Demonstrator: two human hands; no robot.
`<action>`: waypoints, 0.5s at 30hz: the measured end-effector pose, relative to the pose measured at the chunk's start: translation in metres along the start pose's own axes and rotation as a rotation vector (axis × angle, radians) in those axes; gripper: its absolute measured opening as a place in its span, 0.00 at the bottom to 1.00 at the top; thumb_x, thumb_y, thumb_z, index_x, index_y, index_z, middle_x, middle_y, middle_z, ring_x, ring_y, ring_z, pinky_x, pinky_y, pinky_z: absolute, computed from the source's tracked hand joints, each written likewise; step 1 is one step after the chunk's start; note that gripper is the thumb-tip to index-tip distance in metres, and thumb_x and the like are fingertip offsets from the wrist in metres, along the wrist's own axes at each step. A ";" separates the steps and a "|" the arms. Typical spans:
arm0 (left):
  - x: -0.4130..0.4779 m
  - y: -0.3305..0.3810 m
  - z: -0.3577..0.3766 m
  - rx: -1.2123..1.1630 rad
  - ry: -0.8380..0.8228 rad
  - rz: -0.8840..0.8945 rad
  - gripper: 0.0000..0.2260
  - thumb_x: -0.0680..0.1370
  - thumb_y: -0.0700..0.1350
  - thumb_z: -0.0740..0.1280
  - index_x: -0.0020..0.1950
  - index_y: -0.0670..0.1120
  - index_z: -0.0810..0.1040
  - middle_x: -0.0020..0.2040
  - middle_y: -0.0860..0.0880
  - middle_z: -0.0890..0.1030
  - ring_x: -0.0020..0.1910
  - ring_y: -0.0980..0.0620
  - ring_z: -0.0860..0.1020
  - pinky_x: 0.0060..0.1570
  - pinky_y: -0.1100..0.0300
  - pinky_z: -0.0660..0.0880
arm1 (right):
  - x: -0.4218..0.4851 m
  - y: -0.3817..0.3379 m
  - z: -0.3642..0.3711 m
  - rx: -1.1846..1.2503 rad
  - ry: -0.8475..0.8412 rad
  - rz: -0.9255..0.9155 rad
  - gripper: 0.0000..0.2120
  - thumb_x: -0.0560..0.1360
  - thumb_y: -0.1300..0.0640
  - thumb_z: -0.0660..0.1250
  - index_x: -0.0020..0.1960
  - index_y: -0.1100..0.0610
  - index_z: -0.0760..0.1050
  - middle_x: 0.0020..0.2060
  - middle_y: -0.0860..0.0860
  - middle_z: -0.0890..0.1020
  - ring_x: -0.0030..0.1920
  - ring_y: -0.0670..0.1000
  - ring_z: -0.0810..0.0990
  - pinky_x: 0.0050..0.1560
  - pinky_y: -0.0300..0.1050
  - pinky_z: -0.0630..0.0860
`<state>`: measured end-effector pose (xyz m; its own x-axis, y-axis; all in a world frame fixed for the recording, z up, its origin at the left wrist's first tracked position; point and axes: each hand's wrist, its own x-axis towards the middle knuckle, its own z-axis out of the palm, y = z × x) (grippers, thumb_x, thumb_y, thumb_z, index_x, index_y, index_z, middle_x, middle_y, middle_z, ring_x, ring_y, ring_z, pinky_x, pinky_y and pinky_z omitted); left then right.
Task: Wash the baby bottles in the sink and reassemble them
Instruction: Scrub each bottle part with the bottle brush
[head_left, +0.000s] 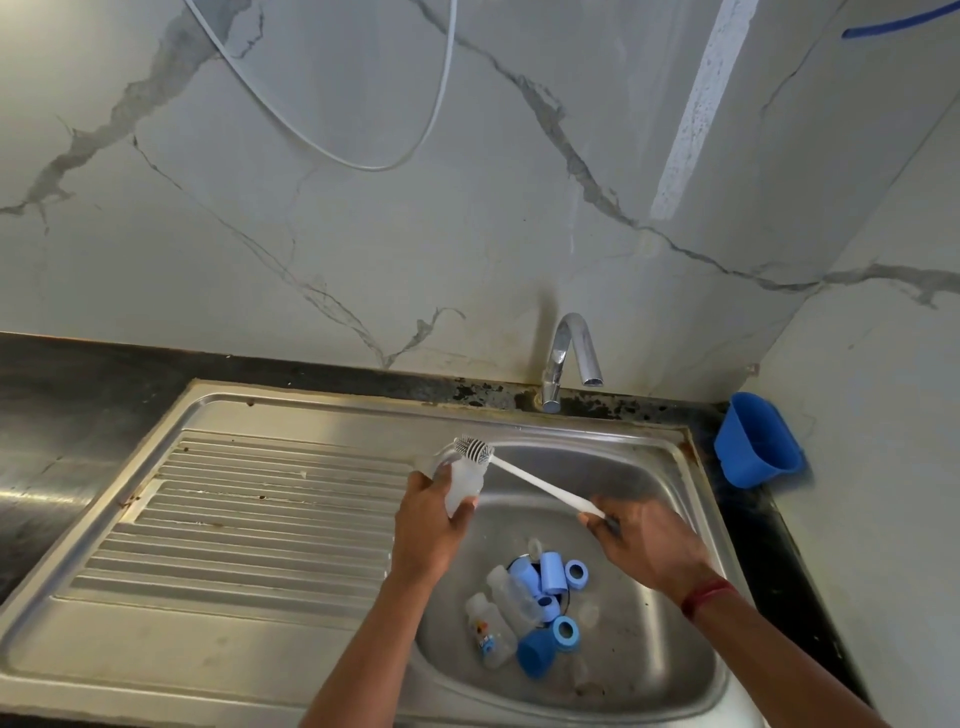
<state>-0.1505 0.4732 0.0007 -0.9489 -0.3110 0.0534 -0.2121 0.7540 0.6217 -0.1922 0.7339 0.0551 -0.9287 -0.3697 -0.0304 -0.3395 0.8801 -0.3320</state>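
My left hand (431, 525) grips a clear baby bottle (464, 480) over the left edge of the steel sink basin (675, 499). My right hand (644, 545) holds the white handle of a bottle brush (524, 475); its grey bristle head lies at the bottle's top end. On the basin floor lie two more clear bottles (491, 631), blue caps (553, 571) and blue screw rings (566, 631) around the drain. Clear teats among them are hard to make out.
A chrome tap (571, 353) stands behind the basin with no water visibly running. The ribbed drainboard (249, 519) lies to the left. A blue plastic holder (756, 441) hangs at the right wall. Dark countertop (78, 415) surrounds the sink.
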 end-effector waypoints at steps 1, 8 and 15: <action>-0.001 0.001 0.001 0.014 -0.017 0.014 0.28 0.80 0.57 0.65 0.77 0.48 0.65 0.60 0.43 0.71 0.54 0.46 0.76 0.54 0.58 0.75 | -0.001 -0.001 0.000 -0.008 0.000 -0.006 0.17 0.81 0.43 0.59 0.66 0.47 0.76 0.36 0.48 0.82 0.37 0.48 0.81 0.40 0.42 0.78; -0.006 0.013 0.007 0.041 -0.033 0.017 0.28 0.80 0.57 0.63 0.77 0.47 0.65 0.63 0.43 0.70 0.55 0.48 0.76 0.55 0.60 0.74 | -0.002 0.001 0.000 -0.051 0.044 -0.027 0.16 0.81 0.44 0.59 0.63 0.49 0.77 0.37 0.50 0.83 0.37 0.50 0.81 0.40 0.45 0.79; 0.000 0.007 0.001 0.047 -0.014 -0.004 0.28 0.80 0.58 0.64 0.77 0.48 0.65 0.59 0.44 0.70 0.52 0.48 0.76 0.54 0.58 0.76 | -0.007 0.006 -0.003 -0.033 0.036 -0.011 0.16 0.81 0.44 0.60 0.62 0.50 0.78 0.35 0.49 0.81 0.36 0.50 0.81 0.41 0.47 0.80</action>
<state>-0.1525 0.4787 0.0043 -0.9510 -0.3066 0.0397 -0.2267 0.7788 0.5849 -0.1886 0.7425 0.0560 -0.9295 -0.3687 0.0074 -0.3537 0.8857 -0.3007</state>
